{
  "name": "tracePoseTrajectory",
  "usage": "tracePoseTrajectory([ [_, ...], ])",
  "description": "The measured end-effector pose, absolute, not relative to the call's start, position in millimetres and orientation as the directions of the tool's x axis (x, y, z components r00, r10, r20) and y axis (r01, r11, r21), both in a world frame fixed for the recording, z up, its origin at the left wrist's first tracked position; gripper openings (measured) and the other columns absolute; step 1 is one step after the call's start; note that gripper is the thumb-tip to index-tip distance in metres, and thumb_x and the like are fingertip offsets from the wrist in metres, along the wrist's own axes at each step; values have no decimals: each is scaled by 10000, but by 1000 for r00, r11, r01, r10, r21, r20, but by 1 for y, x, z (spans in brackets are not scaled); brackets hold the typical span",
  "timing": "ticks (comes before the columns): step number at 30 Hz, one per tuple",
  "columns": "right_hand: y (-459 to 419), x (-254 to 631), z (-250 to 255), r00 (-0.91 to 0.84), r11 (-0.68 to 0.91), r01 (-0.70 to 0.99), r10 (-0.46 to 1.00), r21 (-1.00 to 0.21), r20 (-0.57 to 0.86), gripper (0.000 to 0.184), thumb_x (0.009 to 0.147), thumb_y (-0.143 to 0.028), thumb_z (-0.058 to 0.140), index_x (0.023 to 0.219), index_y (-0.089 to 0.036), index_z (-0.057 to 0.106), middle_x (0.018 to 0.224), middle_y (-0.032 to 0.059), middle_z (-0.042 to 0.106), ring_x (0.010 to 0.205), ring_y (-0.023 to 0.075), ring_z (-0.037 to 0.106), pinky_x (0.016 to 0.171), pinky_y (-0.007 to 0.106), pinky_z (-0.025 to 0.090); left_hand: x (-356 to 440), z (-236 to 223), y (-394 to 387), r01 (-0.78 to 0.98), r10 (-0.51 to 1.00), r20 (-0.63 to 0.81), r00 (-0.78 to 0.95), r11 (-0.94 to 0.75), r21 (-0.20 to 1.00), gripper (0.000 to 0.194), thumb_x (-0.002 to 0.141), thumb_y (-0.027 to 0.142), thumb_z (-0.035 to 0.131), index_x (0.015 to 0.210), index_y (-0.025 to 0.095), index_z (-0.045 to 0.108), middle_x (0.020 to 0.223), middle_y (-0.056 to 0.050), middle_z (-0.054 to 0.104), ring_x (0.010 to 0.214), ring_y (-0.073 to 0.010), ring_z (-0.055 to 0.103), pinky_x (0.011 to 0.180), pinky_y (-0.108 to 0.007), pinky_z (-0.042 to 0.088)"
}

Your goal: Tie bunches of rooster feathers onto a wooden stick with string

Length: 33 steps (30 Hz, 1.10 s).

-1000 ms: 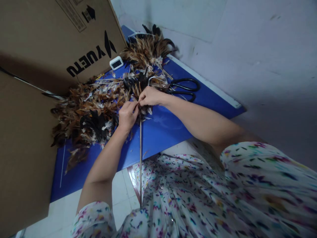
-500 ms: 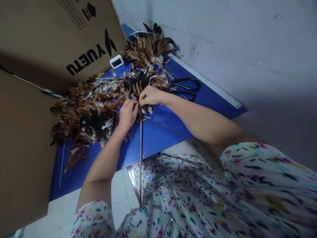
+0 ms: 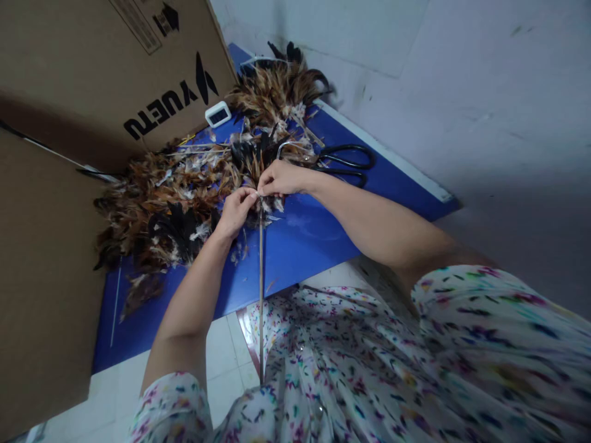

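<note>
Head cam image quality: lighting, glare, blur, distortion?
Head view: dim, cool light, with the wall darkening toward lower right; head view: a faint pale patch on the blue tabletop, glare or smudge, can't tell; head view: right sleeve looks stretched and soft toward the frame edge; head view: detail where left hand and right hand meet is too small to resolve.

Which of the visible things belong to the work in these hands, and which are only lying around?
Seemingly part of the work:
stick, running up toward left hand and right hand
feathers at its upper end
feather pile, probably supply

Apparently only nearby:
scissors, in neither hand
white device
carton
</note>
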State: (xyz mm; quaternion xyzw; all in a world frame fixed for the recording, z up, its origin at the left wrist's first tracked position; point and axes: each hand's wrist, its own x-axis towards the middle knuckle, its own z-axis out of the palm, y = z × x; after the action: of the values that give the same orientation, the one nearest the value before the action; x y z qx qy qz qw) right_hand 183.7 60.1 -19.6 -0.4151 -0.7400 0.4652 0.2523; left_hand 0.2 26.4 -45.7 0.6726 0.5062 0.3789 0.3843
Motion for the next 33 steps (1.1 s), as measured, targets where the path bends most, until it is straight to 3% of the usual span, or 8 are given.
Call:
tracePoseTrajectory([
  [16, 63, 182, -25, -503, 332, 441, 861, -834, 76, 150, 719, -164, 657, 814, -103, 757, 586, -7, 599, 538, 53, 461, 542, 181, 372, 6, -45, 22, 443, 982, 153, 111, -187, 877, 153, 779, 308, 620, 791, 156, 634, 586, 24, 571, 514, -79, 482, 541, -209, 392],
  [24, 62, 181, -26, -483, 247, 393, 875, -886, 29, 121, 737, -149, 638, 787, -99, 736, 526, -31, 537, 467, 45, 442, 479, 187, 352, 5, -46, 25, 426, 985, 119, 123, -161, 891, 99, 789, 262, 595, 775, 165, 613, 580, 26, 544, 488, -73, 436, 481, -198, 336],
  [33, 62, 180, -29, -488, 253, 339, 871, -906, 60, 101, 735, -134, 624, 752, -103, 719, 499, -40, 523, 451, 47, 448, 461, 181, 358, 3, -45, 26, 389, 985, 80, 152, -134, 911, 129, 801, 276, 608, 748, 158, 600, 568, 22, 537, 459, -66, 411, 458, -203, 303],
])
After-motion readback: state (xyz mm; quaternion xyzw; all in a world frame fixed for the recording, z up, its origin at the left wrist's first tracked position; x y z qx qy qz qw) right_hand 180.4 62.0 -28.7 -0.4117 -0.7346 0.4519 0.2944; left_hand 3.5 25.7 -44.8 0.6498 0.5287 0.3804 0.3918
